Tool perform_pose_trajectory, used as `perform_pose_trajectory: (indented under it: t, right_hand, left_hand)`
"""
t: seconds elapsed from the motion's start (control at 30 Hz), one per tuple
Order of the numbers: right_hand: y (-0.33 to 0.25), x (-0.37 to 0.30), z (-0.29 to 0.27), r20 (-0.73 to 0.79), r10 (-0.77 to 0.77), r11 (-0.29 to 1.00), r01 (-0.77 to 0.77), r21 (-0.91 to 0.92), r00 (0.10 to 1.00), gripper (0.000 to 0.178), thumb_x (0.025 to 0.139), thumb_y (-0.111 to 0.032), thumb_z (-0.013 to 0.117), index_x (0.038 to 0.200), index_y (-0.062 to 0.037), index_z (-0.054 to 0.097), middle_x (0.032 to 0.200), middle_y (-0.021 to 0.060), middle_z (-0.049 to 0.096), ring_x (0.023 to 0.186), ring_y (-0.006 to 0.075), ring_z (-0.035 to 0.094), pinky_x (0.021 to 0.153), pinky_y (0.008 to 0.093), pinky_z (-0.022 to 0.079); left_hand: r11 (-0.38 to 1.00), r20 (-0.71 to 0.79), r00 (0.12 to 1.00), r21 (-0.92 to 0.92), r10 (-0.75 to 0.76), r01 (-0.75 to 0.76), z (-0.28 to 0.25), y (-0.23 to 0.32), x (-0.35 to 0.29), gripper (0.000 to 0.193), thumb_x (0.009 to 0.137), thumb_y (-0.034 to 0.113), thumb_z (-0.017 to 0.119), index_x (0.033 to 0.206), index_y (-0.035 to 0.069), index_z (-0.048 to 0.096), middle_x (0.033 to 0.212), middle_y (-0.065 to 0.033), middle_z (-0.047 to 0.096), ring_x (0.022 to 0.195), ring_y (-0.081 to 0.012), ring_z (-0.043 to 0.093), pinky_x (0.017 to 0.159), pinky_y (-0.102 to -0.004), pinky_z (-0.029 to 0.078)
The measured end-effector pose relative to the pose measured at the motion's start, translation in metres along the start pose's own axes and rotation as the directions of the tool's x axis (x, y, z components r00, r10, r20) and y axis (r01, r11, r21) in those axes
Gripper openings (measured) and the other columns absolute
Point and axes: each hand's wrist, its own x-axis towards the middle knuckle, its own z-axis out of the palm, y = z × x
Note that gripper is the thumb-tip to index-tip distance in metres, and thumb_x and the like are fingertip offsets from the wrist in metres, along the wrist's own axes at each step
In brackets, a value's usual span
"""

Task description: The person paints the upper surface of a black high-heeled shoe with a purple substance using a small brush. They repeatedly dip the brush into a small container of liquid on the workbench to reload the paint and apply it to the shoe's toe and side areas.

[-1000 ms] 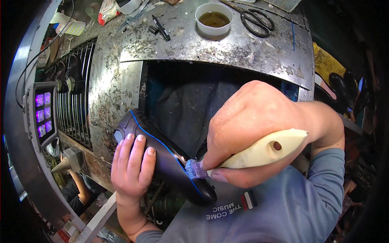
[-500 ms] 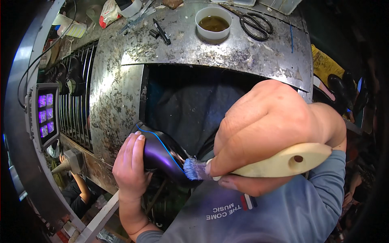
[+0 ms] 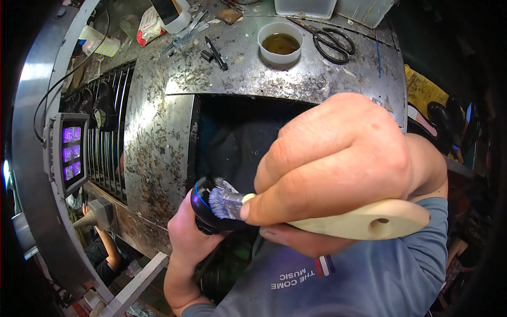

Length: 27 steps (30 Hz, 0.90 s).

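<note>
A flat paintbrush with a pale wooden handle [image 3: 364, 219] is gripped in my right hand [image 3: 338, 164], its thumb below and its fingers curled over the top. The whitish bristles [image 3: 221, 201] press against a glossy black shoe upper [image 3: 200, 208], where a thin blue line glows along the edge. My left hand [image 3: 187, 235] is wrapped round the shoe upper from the left and below, and its fingers are mostly hidden behind it. Part of the upper is covered by the brush and my right hand.
Beyond stands a stained metal bench [image 3: 237, 79] with a bowl of brownish liquid [image 3: 281, 45], black scissors [image 3: 332, 45] and a black marker [image 3: 215, 53]. A lamp with purple lights [image 3: 71, 153] is at left, by a metal rack [image 3: 108, 142]. Dark shoes [image 3: 449, 119] lie at right.
My left hand has turned the shoe upper so its end faces me more. My right hand has moved the brush left and slightly up, onto that end.
</note>
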Motion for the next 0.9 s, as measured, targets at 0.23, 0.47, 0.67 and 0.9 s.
perform_pose_trajectory:
  t: [0.23,0.47,0.67,0.9]
  right_hand:
    - [0.011,0.007,0.006,-0.028,-0.064,0.998,0.064,0.005,0.998,0.011,0.077,-0.002,0.078,0.087,0.0012,0.076,0.074,0.0111,0.069,0.059,0.0220,0.068,0.048,0.0320,0.054]
    - [0.021,0.006,0.011,-0.009,-0.083,0.997,0.083,0.003,0.997,0.013,0.076,-0.004,0.078,0.088,-0.0002,0.076,0.074,0.0113,0.068,0.059,0.0238,0.068,0.050,0.0328,0.055]
    - [0.024,0.002,0.017,0.012,-0.054,0.999,0.054,0.008,0.998,0.014,0.076,-0.005,0.079,0.089,-0.0008,0.076,0.074,0.0111,0.068,0.060,0.0244,0.068,0.051,0.0333,0.055]
    - [0.027,-0.003,0.022,0.026,-0.022,0.999,0.021,0.031,0.999,0.014,0.076,-0.006,0.079,0.090,-0.0014,0.076,0.073,0.0107,0.069,0.059,0.0239,0.068,0.051,0.0332,0.056]
  left_hand:
    - [0.975,0.199,0.968,-0.126,-0.155,0.183,-0.005,0.008,-0.005,0.086,0.058,0.034,0.102,0.127,0.002,0.062,0.111,-0.0129,0.075,0.103,-0.0262,0.075,0.091,-0.0381,0.058]
    - [0.869,0.286,0.937,-0.388,-0.202,0.306,-0.013,0.020,-0.004,0.094,0.060,0.027,0.102,0.136,-0.002,0.054,0.121,-0.0127,0.071,0.114,-0.0213,0.068,0.103,-0.0370,0.051]
    - [0.649,0.330,0.901,-0.627,-0.280,0.431,-0.008,0.019,-0.007,0.094,0.063,0.032,0.100,0.136,-0.002,0.052,0.124,-0.0091,0.066,0.114,-0.0184,0.064,0.101,-0.0345,0.050]
    - [0.438,0.404,0.879,-0.763,-0.253,0.476,-0.003,0.012,-0.010,0.086,0.075,0.029,0.092,0.141,-0.004,0.048,0.127,-0.0114,0.066,0.117,-0.0202,0.064,0.105,-0.0357,0.049]
